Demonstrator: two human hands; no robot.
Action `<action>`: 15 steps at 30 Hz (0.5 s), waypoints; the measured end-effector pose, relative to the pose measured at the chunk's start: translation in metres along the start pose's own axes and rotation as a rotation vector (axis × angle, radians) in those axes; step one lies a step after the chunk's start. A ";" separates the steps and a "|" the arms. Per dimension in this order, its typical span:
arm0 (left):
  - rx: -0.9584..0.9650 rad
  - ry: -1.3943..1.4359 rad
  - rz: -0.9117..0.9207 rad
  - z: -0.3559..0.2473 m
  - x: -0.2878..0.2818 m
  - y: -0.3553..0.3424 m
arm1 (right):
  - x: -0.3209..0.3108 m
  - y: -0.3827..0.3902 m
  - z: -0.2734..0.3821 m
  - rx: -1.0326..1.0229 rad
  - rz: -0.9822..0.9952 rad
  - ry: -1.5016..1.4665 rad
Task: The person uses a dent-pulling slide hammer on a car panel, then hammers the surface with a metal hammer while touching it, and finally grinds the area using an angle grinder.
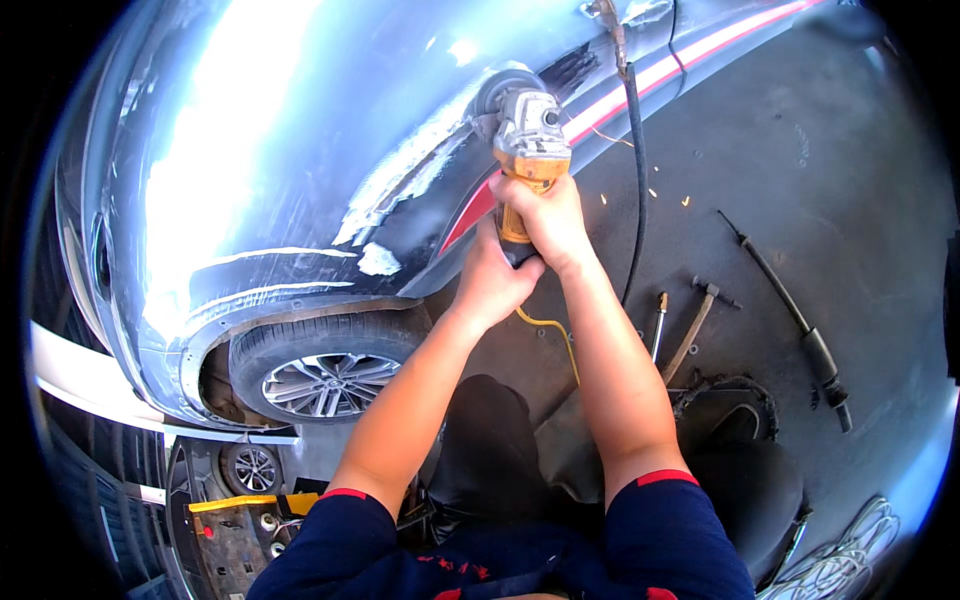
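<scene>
Yellow-grey grinder [533, 150] clasped by fingers [514, 190], jutting beyond them.

hands: two in play, a left hand [492, 280] and a right hand [548, 222]
angle grinder [533, 138]: one, just the one
car [320, 180]: one, up close
wheels: two on show, one big near wheel [330, 370], one smaller far wheel [253, 468]
hammer [692, 330]: one, a single wooden handle counted
long bar tool [818, 352]: one
metal rod [659, 325]: one more
dark hose [635, 150]: a lone one
yellow cord [548, 322]: one again
pale cable [848, 555]: one heap, loops too tangled to count
sleeves: two, left sleeve [325, 545] and right sleeve [680, 535]
orange specks [686, 202]: at least three
</scene>
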State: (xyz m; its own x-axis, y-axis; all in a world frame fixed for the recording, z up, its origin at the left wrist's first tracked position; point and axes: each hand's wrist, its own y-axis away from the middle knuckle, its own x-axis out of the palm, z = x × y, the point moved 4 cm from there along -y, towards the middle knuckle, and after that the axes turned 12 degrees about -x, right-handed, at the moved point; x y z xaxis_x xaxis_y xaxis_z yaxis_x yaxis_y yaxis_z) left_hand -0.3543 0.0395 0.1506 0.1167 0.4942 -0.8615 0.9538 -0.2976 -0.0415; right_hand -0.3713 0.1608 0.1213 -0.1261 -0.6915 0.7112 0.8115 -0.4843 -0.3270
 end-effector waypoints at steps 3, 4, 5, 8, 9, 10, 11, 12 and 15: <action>0.039 0.051 -0.074 0.020 0.004 0.017 | 0.015 0.014 -0.008 0.027 0.033 0.052; -0.001 0.107 -0.094 0.031 0.007 0.028 | 0.020 0.021 -0.019 0.041 0.086 0.119; 0.046 0.165 -0.099 0.030 0.007 0.034 | 0.027 0.026 -0.018 0.041 0.159 0.157; -0.010 0.170 -0.045 0.027 0.008 0.036 | 0.027 0.025 -0.012 0.020 0.143 0.160; 0.007 0.123 -0.049 0.021 0.008 0.028 | 0.020 0.019 -0.009 0.044 0.097 0.080; -0.024 0.166 -0.011 0.017 0.011 0.017 | 0.016 0.014 0.005 -0.005 0.065 0.058; -0.031 0.152 0.020 0.007 0.011 0.008 | 0.005 0.006 0.004 0.001 0.003 0.072; -0.042 0.169 0.004 0.006 0.012 0.010 | 0.003 0.007 0.000 -0.003 0.013 0.063; 0.110 0.183 -0.189 0.054 0.021 0.025 | 0.028 0.027 -0.020 -0.022 0.144 0.117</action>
State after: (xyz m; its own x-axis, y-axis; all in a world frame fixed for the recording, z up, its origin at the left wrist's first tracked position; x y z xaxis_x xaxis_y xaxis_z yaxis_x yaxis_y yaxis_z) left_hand -0.3432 -0.0015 0.1045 -0.0032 0.6854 -0.7282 0.9288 -0.2678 -0.2561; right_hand -0.3646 0.1173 0.1200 -0.0763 -0.8114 0.5796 0.8135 -0.3867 -0.4343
